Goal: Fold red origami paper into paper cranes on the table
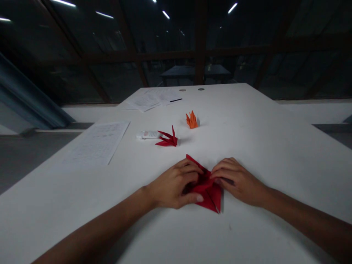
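A red sheet of folded paper (210, 196) lies on the white table (275, 146) in front of me. My left hand (173, 185) presses on its left side, thumb on the lower fold and fingers curled over the top. My right hand (238, 179) grips the paper's right upper edge with its fingertips. Both hands meet at the paper's middle, and part of the paper is hidden under them.
Farther back lie a finished red origami figure (167, 139), an orange one (191, 120), and a white glue tube (148, 135). A printed sheet (96, 143) rests at the left, with more papers (154, 98) at the far edge. Dark windows stand beyond.
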### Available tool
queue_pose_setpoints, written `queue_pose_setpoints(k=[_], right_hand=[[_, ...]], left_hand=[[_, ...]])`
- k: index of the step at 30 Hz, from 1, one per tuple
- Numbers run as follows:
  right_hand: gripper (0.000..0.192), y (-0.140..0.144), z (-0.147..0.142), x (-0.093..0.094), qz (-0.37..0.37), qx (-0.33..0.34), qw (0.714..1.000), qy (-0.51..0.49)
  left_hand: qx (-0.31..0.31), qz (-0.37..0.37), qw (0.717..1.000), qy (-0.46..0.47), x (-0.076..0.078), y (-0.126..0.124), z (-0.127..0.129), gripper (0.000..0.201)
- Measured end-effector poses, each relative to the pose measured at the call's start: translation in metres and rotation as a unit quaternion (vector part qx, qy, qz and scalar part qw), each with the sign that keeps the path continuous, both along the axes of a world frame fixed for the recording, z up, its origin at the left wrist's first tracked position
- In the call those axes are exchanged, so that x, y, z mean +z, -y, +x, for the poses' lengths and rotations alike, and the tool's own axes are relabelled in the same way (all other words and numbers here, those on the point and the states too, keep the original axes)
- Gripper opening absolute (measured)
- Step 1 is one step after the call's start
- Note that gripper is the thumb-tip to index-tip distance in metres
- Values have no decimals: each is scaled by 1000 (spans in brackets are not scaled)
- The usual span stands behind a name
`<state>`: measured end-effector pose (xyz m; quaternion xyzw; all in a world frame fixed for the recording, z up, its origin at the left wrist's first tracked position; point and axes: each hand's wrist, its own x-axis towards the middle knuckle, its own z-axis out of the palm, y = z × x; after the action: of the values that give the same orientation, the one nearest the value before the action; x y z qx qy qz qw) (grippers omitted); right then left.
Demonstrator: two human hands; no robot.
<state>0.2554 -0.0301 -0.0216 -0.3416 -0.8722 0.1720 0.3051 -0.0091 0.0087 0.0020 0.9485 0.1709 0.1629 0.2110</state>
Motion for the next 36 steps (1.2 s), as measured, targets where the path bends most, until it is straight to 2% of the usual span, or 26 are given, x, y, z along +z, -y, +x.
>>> queue_pose_setpoints(k=[3, 7, 10, 13, 15, 17, 19, 21, 25, 27, 30, 33, 36], right_hand=[[9, -1, 0, -3, 13, -23, 1000, -8], [11, -1, -1, -6, 3, -63, 998, -3], [3, -2, -1, -7, -21, -131, 991, -8], [16, -2, -2, -4, -67, -211, 975, -13], [12, -1, -4, -1, -92, -237, 967, -23], [5, 1, -8, 2, -113, -242, 963, -45], [6, 4, -13, 4, -131, -251, 956, -75], [5, 7, -18, 4, -140, -252, 953, -92], [13, 11, -22, 4, -138, -246, 955, -92], [13, 11, -22, 2, -141, -245, 954, -94], [3, 12, -23, 0, -126, -273, 950, -83], [9, 15, -25, -2, -86, -289, 952, -52], [12, 18, -25, -2, -53, -274, 960, -21]], left_hand=[[23, -6, 1000, -8, 1, 3, 3, 40], [52, -20, 998, -4, 0, 4, 5, 19], [100, -54, 993, 8, -1, 2, 4, 17], [139, -85, 986, 37, 0, 3, 4, 9], [166, -100, 979, 57, 2, 5, 7, 8], [205, -135, 967, 69, 4, 9, 11, 17], [246, -174, 951, 76, 5, 14, 17, 30], [287, -161, 941, 74, 6, 18, 22, 36], [348, -114, 929, 60, 4, 18, 26, 12], [371, -110, 920, 58, 3, 16, 26, 15], [388, -126, 910, 70, 1, 12, 25, 20], [376, -171, 905, 99, 1, 8, 25, 24], [349, -217, 903, 125, 4, 5, 25, 29]])
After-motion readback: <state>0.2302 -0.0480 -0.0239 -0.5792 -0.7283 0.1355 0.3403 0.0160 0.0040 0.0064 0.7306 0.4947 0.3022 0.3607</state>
